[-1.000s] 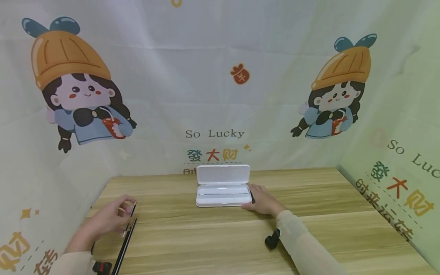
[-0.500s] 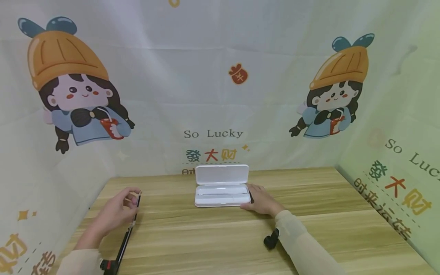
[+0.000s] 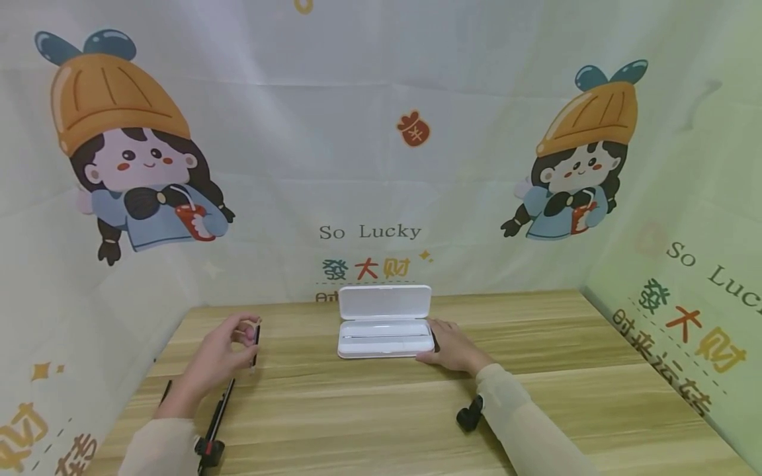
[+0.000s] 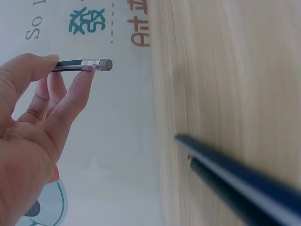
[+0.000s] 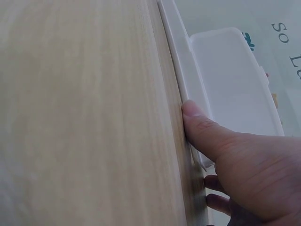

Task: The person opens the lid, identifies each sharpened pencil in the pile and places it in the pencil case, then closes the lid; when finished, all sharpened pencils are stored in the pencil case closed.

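My left hand pinches a dark pencil between thumb and fingers. The pencil's metal ferrule and grey eraser end stick out in the left wrist view. In the head view it stands raised on the left side of the table. My right hand holds the right end of a white pencil case, thumb along its front edge and the other fingers partly hidden behind the end. The case's lid is raised toward the back, and its long white tray faces up.
Several dark slim rods lie on the wood-grain table beneath my left forearm. A printed cloth hangs behind and along both sides. A black wrist camera sits beneath the right sleeve.
My left hand has moved right and away from me, lifting the pencil off the dark rods it was beside. The right hand and the pencil case stay in place.
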The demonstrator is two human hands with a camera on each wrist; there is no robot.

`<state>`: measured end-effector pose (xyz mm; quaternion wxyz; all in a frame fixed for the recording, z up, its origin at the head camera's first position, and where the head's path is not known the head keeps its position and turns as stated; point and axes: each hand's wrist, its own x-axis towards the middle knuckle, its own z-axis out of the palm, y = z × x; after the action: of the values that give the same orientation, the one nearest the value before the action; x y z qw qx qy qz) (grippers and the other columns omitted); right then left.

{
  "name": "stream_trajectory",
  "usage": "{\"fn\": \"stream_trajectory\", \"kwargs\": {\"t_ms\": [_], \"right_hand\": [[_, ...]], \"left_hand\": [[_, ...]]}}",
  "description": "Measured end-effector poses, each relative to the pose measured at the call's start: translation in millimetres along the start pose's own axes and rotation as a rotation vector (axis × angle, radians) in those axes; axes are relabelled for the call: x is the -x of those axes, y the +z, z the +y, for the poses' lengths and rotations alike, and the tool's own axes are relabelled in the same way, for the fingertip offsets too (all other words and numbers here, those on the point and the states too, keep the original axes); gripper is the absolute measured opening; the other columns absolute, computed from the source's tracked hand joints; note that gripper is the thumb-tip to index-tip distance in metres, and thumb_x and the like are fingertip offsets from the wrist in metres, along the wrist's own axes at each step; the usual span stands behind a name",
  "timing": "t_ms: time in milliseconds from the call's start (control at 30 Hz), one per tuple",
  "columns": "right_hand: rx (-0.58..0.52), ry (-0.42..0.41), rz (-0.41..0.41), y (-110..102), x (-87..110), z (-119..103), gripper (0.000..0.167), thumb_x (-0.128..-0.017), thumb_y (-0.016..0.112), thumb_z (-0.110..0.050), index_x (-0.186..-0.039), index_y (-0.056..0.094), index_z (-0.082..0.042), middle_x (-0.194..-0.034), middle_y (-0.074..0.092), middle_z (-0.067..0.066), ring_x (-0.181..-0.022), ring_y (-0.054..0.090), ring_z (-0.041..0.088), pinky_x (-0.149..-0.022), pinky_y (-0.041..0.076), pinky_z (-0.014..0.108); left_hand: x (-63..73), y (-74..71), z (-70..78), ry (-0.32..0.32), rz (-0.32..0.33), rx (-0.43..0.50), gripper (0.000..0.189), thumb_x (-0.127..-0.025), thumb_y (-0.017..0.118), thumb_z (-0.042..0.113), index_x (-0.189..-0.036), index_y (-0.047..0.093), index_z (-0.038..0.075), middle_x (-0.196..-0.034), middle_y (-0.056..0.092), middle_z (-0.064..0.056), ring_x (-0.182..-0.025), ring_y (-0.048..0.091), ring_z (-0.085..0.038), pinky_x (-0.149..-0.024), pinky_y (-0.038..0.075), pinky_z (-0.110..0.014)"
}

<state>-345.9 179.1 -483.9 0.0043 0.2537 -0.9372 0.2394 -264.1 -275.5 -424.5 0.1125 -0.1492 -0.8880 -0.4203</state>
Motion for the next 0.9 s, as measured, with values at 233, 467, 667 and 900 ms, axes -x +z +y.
{"fn": "stream_trajectory", "kwargs": {"t_ms": [233, 467, 667, 900], "right_hand": [[-0.009, 0.002, -0.003, -2.0, 0.0, -0.9, 0.083, -0.093, 0.073, -0.037, -0.154, 0.033, 0.003, -0.153, 0.041, 0.026, -0.141, 0.033, 0.048, -0.115, 0.029, 0.061], [-0.012, -0.016, 0.008, -1.5, 2.0, -2.8, 0.082, -0.093, 0.073, -0.037, -0.153, 0.035, 0.004, -0.152, 0.042, 0.026, -0.140, 0.035, 0.048, -0.115, 0.030, 0.060], [-0.011, -0.011, 0.013, 3.0, -0.9, 3.3, 0.083, -0.092, 0.075, -0.036, -0.154, 0.035, 0.003, -0.153, 0.042, 0.025, -0.141, 0.035, 0.047, -0.116, 0.030, 0.058], [0.005, -0.017, 0.021, 5.1, -1.8, 6.6, 0.084, -0.092, 0.074, -0.036, -0.154, 0.033, 0.002, -0.153, 0.042, 0.025, -0.141, 0.035, 0.047, -0.116, 0.030, 0.059]], "left_hand": [[-14.9, 11.3, 6.8, 0.059, 0.025, -0.046, 0.046, -0.089, 0.071, -0.006, -0.130, 0.053, 0.000, -0.101, 0.059, -0.012, -0.091, 0.060, -0.023, -0.062, 0.055, -0.026], [-25.0, 22.1, 14.8, 0.103, 0.048, -0.054, 0.045, -0.088, 0.071, -0.007, -0.129, 0.053, 0.000, -0.101, 0.059, -0.012, -0.090, 0.062, -0.025, -0.063, 0.055, -0.027], [-34.2, 33.0, 19.4, 0.144, 0.095, -0.075, 0.044, -0.087, 0.072, -0.008, -0.127, 0.055, 0.000, -0.099, 0.060, -0.011, -0.090, 0.063, -0.026, -0.066, 0.054, -0.027], [-42.5, 47.0, 21.7, 0.153, 0.125, -0.049, 0.044, -0.087, 0.073, -0.006, -0.127, 0.055, -0.001, -0.100, 0.061, -0.010, -0.091, 0.063, -0.026, -0.078, 0.054, -0.047]]}}
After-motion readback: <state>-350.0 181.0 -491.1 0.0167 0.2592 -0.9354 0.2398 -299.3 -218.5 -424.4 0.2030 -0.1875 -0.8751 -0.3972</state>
